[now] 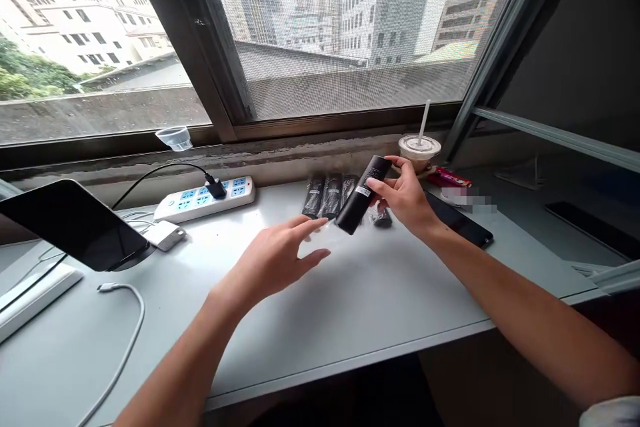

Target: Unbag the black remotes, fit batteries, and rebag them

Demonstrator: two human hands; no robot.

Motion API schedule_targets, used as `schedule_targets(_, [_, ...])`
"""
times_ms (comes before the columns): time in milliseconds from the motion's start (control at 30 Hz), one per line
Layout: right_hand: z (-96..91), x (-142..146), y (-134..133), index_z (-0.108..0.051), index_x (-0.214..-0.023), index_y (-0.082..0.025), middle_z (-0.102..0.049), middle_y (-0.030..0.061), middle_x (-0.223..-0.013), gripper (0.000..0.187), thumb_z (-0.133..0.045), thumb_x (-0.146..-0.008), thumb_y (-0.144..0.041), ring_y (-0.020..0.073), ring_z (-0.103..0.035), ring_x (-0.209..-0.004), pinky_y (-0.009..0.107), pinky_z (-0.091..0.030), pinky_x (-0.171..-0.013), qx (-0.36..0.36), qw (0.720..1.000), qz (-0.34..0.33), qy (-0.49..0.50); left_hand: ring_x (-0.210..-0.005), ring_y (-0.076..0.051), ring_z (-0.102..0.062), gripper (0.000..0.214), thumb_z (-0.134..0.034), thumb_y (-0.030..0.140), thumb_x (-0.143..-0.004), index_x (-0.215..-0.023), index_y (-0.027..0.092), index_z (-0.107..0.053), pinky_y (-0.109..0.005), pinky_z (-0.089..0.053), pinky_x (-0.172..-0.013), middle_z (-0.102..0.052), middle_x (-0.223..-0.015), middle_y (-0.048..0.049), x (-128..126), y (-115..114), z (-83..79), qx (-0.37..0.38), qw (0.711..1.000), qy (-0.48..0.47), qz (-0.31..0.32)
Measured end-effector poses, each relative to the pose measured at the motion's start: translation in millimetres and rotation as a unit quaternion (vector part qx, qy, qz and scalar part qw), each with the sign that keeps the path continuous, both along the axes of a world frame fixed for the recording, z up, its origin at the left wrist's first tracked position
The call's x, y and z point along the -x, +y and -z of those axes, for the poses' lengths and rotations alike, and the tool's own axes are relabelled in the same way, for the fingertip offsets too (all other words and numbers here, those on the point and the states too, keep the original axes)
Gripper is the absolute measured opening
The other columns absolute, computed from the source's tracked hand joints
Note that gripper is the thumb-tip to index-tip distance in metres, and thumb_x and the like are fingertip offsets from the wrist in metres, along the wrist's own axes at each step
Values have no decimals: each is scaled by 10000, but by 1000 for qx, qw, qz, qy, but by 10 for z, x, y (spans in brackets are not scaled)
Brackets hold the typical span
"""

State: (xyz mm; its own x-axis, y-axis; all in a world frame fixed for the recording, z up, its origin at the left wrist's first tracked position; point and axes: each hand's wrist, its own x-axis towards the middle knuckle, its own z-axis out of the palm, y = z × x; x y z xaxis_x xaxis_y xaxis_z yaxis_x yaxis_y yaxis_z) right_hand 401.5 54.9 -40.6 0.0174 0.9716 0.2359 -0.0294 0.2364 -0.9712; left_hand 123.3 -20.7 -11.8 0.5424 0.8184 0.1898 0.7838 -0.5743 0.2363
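Note:
My right hand [407, 197] grips a long black device [354, 208] shaped like a remote control, with the thumb across its labelled face. It is held tilted above the desk, lower end toward my left hand. My left hand [280, 250] is open, fingers stretched and thumb apart, with its fingertips near that lower end and nothing in it. Behind them, several similar black devices in clear plastic wrap [331, 192] lie in a row, partly hidden by the held one. Another wrapped piece [382, 217] shows beneath my right hand.
A white power strip [205, 199] with a black plug stands at the back left, near a tablet [75, 223] and a white cable [137, 327]. A drink cup with a straw [419, 145], a red packet [450, 177] and a dark flat device [463, 220] are at right.

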Motion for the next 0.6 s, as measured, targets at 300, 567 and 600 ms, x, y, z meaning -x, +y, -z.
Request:
schedule_targets(300, [-10, 92, -98, -341, -1579, -256, -783, 30, -935, 1018, -921, -766, -455, 262, -795, -817, 506, -697, -835, 61, 995, -68, 30, -802, -189, -718, 600, -573, 552, -1031, -1559, 276, -508, -354, -609, -716, -606, -1454, -131, -213, -31, -33, 72, 991, -112, -3])
schedule_targets(567, [72, 117, -143, 96, -1709, -314, -677, 145, -1419, 1556, -1021, -626, -290, 285, -781, -1096, 420, -673, -924, 108, 984, -144, -9, -940, -223, -678, 513, -518, 594, -1038, -1377, 231, -644, -378, -606, -823, -617, -1295, -124, -315, -2, -159, 163, 977, -137, -7])
schedule_targets(600, [79, 119, -149, 127, -1707, -311, -659, 152, -1446, 1570, -1017, -632, -285, 280, -781, -1096, 412, -672, -924, 107, 983, -147, -13, -966, -234, -670, 510, -514, 595, -1038, -1361, 225, -652, -383, -603, -836, -623, -1270, -123, -336, 1, -169, 165, 977, -137, -8])
